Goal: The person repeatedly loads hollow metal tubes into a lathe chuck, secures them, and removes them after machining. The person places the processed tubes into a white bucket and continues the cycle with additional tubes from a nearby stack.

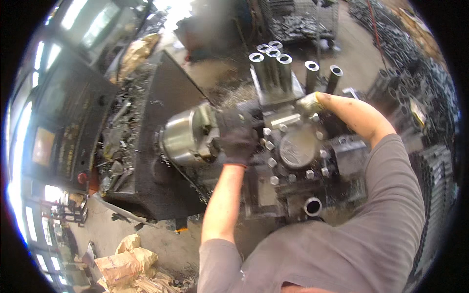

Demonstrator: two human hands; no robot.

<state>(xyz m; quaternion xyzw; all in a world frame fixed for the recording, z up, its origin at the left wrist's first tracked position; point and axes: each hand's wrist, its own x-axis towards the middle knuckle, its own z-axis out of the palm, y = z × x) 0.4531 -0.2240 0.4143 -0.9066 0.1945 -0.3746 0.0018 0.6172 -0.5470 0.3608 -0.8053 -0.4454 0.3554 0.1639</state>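
My left hand (238, 137), in a dark glove, is beside the jaws of a shiny lathe chuck (181, 136). Its fingers blend into the dark machine parts, so their grip is hidden. Further right, my right hand (309, 103) wears a pale, stained glove and looks closed beyond the square tool post (299, 147). What it holds cannot be made out. A short bright metal cylinder (286, 120) lies close to that hand, on the post's far side. Several bolts with square heads ring the post's round top.
Several steel tubes (273, 73) stand upright behind the post, with two more (311, 73) to their right. Another tube (312, 206) shows its open end near my body. Metal chips fill the tray (128, 127) left of the headstock (163, 97). Stacked tubes (403, 93) lie far right; paper sacks (127, 263) lie lower left.
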